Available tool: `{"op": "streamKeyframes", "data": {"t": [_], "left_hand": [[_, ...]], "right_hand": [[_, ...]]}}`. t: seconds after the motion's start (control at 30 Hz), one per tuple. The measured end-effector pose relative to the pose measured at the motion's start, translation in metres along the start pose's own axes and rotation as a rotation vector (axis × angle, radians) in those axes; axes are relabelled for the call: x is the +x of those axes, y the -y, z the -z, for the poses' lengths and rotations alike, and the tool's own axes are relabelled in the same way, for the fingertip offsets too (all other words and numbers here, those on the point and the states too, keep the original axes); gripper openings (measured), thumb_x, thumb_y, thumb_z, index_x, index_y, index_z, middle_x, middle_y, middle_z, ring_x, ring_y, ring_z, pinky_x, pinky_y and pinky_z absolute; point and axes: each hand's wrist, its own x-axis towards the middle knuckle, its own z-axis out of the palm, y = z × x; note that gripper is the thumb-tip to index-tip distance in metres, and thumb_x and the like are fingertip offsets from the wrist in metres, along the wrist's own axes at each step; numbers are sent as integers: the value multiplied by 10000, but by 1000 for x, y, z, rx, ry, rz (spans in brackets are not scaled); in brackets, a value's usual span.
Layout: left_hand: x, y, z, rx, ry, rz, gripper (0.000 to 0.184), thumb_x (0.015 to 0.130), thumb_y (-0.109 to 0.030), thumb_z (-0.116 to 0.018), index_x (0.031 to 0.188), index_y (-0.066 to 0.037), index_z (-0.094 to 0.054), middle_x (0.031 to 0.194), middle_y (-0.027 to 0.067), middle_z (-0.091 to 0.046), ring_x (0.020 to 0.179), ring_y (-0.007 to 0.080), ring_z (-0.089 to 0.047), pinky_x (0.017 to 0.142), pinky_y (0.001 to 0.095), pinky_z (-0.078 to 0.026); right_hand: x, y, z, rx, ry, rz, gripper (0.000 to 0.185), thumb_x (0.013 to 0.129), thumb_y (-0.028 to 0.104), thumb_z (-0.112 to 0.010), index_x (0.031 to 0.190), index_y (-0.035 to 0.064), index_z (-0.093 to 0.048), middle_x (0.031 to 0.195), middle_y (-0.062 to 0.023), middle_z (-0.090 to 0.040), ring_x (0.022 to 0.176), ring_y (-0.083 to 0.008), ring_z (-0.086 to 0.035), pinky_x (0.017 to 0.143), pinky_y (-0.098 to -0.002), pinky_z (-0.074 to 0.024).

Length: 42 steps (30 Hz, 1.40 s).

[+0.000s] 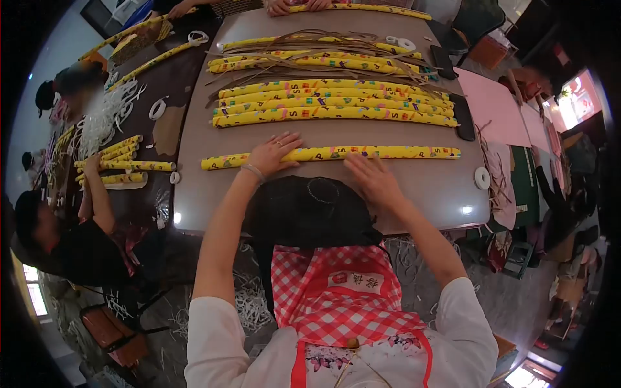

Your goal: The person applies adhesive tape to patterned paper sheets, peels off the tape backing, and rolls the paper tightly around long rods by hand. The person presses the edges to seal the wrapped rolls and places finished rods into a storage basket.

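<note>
A long yellow printed paper roll (323,154) lies across the near part of the table (414,204). My left hand (275,154) rests over it left of the middle, fingers stretched out flat. To the right, my right hand (370,174) touches the roll's near side with its fingertips, fingers extended. Neither hand is closed around the roll. Several similar yellow rolls (336,111) lie side by side just beyond, with another group (317,64) farther back. Thin brown strips (284,72) lie across and between those groups.
A white tape roll (482,178) sits at the right table edge, with dark phone-like objects (462,116) above it. Another person's hands (304,6) hold a yellow roll at the far edge. On the left, a person (71,226) reaches toward rolls on a dark table (162,200).
</note>
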Motion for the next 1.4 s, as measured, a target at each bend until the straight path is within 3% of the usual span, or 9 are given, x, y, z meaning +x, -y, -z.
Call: {"op": "streamKeyframes", "data": {"t": [0.07, 0.2, 0.37, 0.53, 0.73, 0.83, 1.0, 1.2, 1.4], "left_hand": [[0, 0, 0, -14, -10, 7, 593, 839, -492, -507, 1328, -178, -390, 1403, 30, -356, 1297, 220, -325, 1058, 385, -287], [0, 1, -2, 23, 45, 29, 622, 843, -498, -500, 1360, -187, -347, 1433, 4, -308, 1315, 202, -293, 1078, 374, -259], [-2, -2, 3, 13, 43, 53, 601, 853, -507, -477, 1344, -178, -369, 1423, 5, -327, 1311, 203, -303, 1078, 373, -255], [-3, 0, -2, 27, 11, 33, 600, 853, -516, -472, 1341, -181, -375, 1421, 4, -332, 1311, 204, -306, 1071, 373, -263], [-4, 3, -10, 18, -57, 2, 609, 842, -530, -472, 1325, -169, -390, 1405, 23, -354, 1298, 224, -328, 1057, 382, -282], [-6, 0, -3, 1, -21, 22, 615, 837, -531, -481, 1323, -166, -393, 1398, 31, -364, 1296, 231, -332, 1054, 402, -283], [-8, 2, -6, -28, -55, 21, 610, 840, -519, -482, 1335, -178, -381, 1399, 45, -362, 1300, 236, -324, 1048, 424, -284], [-11, 6, -18, 67, -326, 1, 709, 852, -575, -391, 1403, -150, -253, 1405, 90, -344, 1311, 252, -306, 1072, 428, -221], [-45, 10, -10, 157, -359, 332, 715, 876, -578, -338, 1408, -112, -235, 1427, 91, -311, 1340, 254, -237, 1094, 415, -152]], "right_hand": [[6, -9, 5, 17, -232, -404, 521, 851, 105, -504, 1352, 112, -360, 1418, -47, -338, 1302, -190, -329, 1068, -413, -251], [-2, -26, -12, -100, -190, -359, 556, 812, 76, -508, 1349, 135, -373, 1425, -43, -329, 1299, -190, -338, 1071, -413, -249], [-8, -26, -5, -70, -3, -95, 611, 769, 86, -544, 1352, 130, -368, 1440, -40, -303, 1305, -191, -329, 1075, -415, -241], [35, -18, -1, 46, -206, -237, 642, 753, 84, -561, 1360, 138, -358, 1441, -24, -305, 1305, -186, -329, 1079, -412, -220], [77, 0, -9, -260, -63, 29, 639, 755, 118, -570, 1357, 133, -356, 1434, -18, -320, 1311, -165, -316, 1082, -402, -209], [88, 2, -13, -206, -26, 141, 627, 751, 94, -559, 1347, 135, -368, 1428, -11, -328, 1299, -159, -333, 1072, -404, -237], [97, 7, -22, 20, -171, 71, 556, 733, 38, -546, 1277, 123, -473, 1344, -10, -449, 1169, -179, -486, 955, -336, -394], [98, 7, -22, 52, -217, 82, 506, 734, 22, -532, 1232, 110, -524, 1293, -14, -501, 1119, -187, -527, 889, -311, -437], [97, 10, -20, 35, -230, 68, 498, 738, 34, -531, 1229, 116, -526, 1286, -7, -509, 1080, -205, -554, 886, -312, -441]]}}
